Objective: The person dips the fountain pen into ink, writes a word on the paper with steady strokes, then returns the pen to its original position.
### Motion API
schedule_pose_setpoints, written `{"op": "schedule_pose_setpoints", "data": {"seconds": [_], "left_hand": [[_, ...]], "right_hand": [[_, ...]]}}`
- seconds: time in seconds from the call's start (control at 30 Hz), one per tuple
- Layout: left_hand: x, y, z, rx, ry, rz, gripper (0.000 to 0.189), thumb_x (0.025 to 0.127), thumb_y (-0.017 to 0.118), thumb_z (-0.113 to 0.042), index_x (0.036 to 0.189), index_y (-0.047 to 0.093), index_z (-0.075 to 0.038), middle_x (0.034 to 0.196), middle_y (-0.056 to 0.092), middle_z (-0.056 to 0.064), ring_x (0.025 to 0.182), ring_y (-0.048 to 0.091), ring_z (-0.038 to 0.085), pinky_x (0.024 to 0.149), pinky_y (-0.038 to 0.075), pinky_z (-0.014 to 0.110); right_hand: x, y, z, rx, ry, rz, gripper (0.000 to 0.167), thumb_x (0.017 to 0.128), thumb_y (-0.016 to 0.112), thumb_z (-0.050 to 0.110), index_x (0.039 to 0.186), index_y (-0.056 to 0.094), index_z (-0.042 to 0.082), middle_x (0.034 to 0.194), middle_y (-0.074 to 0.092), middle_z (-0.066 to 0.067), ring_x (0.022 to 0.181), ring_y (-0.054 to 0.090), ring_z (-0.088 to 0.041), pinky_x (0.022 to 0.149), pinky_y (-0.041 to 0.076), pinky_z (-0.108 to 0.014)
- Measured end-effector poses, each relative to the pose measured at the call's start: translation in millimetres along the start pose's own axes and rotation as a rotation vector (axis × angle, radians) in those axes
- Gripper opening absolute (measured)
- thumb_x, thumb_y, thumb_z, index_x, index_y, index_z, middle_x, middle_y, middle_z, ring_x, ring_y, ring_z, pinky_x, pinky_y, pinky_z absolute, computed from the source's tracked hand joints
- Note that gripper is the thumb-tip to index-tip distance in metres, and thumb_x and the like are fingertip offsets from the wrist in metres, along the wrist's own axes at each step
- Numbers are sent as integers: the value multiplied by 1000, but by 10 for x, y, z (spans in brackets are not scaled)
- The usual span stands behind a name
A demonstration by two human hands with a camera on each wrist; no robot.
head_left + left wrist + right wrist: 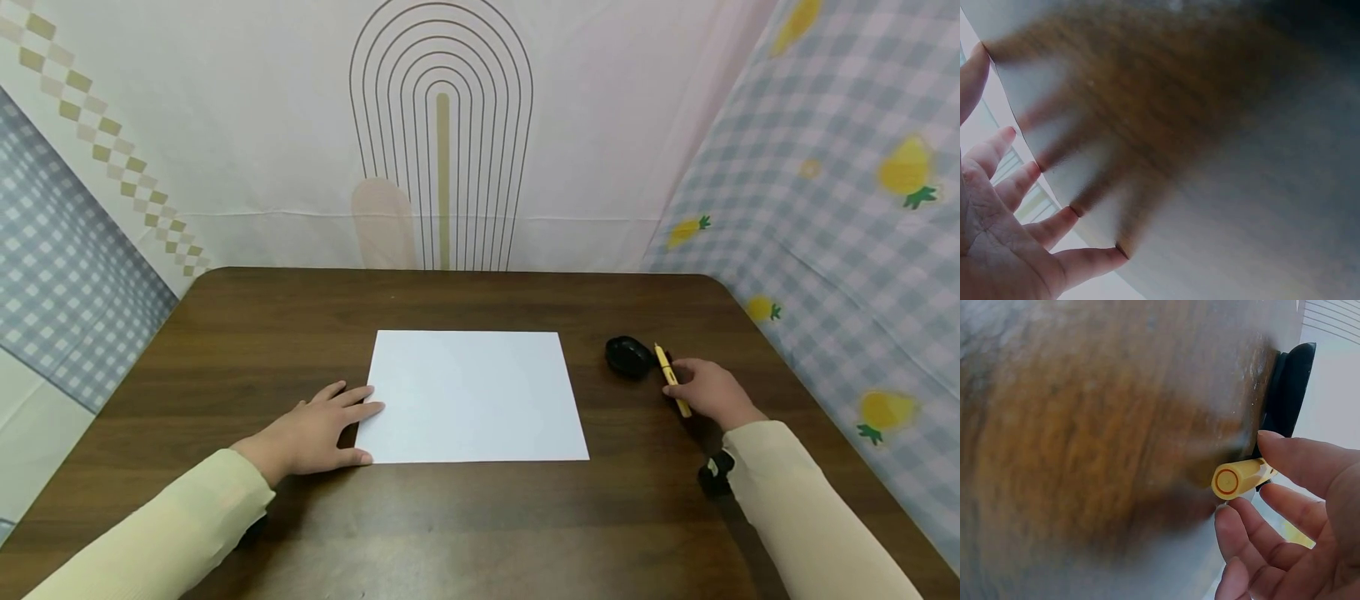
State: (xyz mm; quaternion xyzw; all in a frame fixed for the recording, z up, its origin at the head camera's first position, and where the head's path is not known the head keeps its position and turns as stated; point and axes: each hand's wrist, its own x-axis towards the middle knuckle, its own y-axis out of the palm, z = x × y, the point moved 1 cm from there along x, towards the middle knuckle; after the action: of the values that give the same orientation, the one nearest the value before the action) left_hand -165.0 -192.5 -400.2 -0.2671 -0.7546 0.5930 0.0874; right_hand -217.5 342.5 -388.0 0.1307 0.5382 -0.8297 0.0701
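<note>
So, right fingers (pixel 1297 507) round marker (pixel 1244 475)

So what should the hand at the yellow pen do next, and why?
Maybe bring the yellow pen toward the white paper: the right hand has the pen between thumb and fingers, and the left hand touches the paper's left edge.

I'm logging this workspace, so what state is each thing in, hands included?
White rectangular paper sheet: flat on the brown wooden table, topside blank.
Slim yellow pen: between the right hand's thumb and fingers; cap on or off, unclear.
Rounded black object: resting on the table.
Left hand: fingers spread, touching the sheet's left edge.
Right hand: pinching the pen.
</note>
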Motion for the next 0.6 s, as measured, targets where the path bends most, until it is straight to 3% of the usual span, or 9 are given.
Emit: {"op": "schedule_pose_setpoints", "data": {"seconds": [0.2, 0.43, 0.6], "left_hand": [[2, 5, 4, -5, 2, -4, 73, 83, 70, -52, 144, 48, -18, 152, 36, 11, 137, 27, 49, 90, 31, 77], [6, -1, 2, -9, -1, 1, 73, 83, 70, -52, 144, 48, -18, 152, 36, 11, 137, 27, 49, 89, 31, 77], [4, -6, -3, -11, -6, 6, 73, 83, 70, -51, 144, 48, -18, 153, 36, 11, 137, 27, 49, 90, 31, 77]], "right_hand": [[8, -1, -31, 25, 23, 23, 58, 93, 62, 19, 135, 42, -15, 123, 51, -36, 97, 59, -38, 76, 51, -46], [-3, -2, -40, 7, 33, 27, 55, 92, 63, 21, 130, 47, -16, 128, 47, -38, 100, 57, -40, 80, 49, -49], [-2, 4, -54, 18, 40, 19, 51, 92, 64, 21, 124, 51, -16, 120, 53, -34, 89, 60, -33, 73, 50, -43]]}}
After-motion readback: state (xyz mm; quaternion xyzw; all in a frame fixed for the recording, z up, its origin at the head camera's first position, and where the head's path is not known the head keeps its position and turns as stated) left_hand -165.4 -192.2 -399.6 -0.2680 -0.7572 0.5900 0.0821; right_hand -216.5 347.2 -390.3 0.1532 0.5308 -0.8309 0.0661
